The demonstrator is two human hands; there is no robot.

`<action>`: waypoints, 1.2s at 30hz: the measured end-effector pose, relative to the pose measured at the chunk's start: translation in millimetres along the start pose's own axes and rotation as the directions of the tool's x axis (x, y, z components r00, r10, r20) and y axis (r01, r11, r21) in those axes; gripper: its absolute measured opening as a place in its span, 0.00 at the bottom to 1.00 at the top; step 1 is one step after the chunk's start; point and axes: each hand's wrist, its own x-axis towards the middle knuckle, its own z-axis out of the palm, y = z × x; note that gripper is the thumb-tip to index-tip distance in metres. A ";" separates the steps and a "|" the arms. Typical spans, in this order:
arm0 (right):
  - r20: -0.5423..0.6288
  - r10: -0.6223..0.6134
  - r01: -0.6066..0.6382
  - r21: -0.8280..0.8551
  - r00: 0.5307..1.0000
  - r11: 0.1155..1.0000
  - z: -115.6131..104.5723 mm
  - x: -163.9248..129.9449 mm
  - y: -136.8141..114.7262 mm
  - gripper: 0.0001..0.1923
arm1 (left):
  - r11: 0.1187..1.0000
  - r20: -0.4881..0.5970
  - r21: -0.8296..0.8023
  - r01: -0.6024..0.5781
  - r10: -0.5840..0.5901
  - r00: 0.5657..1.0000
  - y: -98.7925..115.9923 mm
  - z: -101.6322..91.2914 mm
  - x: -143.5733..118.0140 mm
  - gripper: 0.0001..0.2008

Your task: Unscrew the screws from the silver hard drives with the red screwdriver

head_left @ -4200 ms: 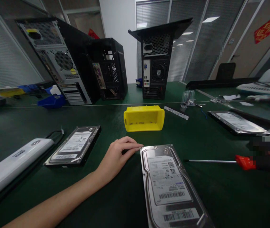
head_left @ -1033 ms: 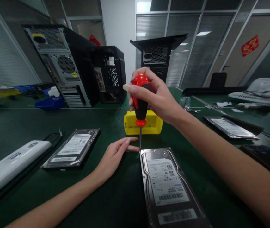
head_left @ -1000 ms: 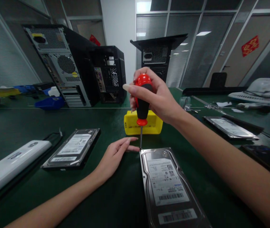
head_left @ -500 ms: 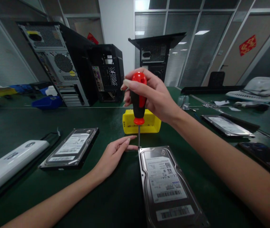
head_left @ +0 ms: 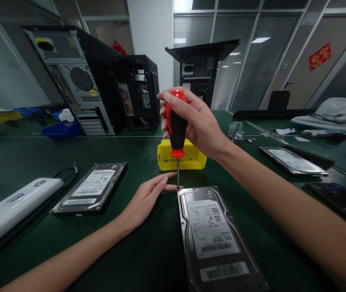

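The right hand (head_left: 199, 123) wraps the black-and-red handle of a screwdriver (head_left: 176, 132), its grip closed firmly around it with the thumb laid over the red cap. The tool stands nearly upright, its long axis running straight down from the fist; the thin shaft ends at the far left corner of the hard drive (head_left: 214, 237) lying label-up on the green surface (head_left: 27, 160), near and just right of centre. Whether the tip is seated in a screw there is too small to tell.

The drive's long axis runs from near to far, tilted slightly so its far end leans left. So the worked corner lies directly below the right hand's grip and just beside the left hand (head_left: 147, 198), which rests palm-down on the surface, fingers loosely extended and holding nothing; its fingertips reach right toward the same corner, touching or almost touching the drive's edge. The left hand is the nearer to that corner.

Just beyond the shaft sits a yellow plastic bin (head_left: 181, 160). A second hard drive (head_left: 92, 188) lies to the left, a third hard drive (head_left: 291, 161) well apart on the right, and open computer towers (head_left: 82, 81) stand at the far side.
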 end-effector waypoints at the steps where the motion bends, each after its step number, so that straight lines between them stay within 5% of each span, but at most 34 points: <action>1: -0.026 -0.012 0.012 -0.004 1.000 1.000 0.5 -0.2 1.5 0.12 | 1.000 0.006 -0.006 0.003 -0.003 1.000 0.4 -0.1 -0.3 0.21; 17: -0.134 -0.019 0.028 0.062 0.991 0.998 1.9 0.0 10.7 0.19 | 0.999 0.034 -0.038 0.015 -0.013 0.999 6.7 0.6 -2.2 0.20; 22: -0.187 0.062 -0.028 0.180 0.980 0.983 3.4 1.5 6.8 0.15 | 0.998 0.021 -0.068 0.008 -0.007 1.000 3.6 1.7 -0.5 0.19; 26: -0.170 0.094 -0.045 0.273 0.981 0.961 4.8 2.2 8.7 0.21 | 0.996 0.018 -0.093 0.005 -0.003 1.000 1.5 1.8 -0.1 0.20; 36: -0.203 0.083 -0.025 0.276 0.976 0.961 10.6 -1.0 14.1 0.12 | 0.994 0.041 -0.109 0.003 0.001 0.999 -2.3 2.0 -0.8 0.19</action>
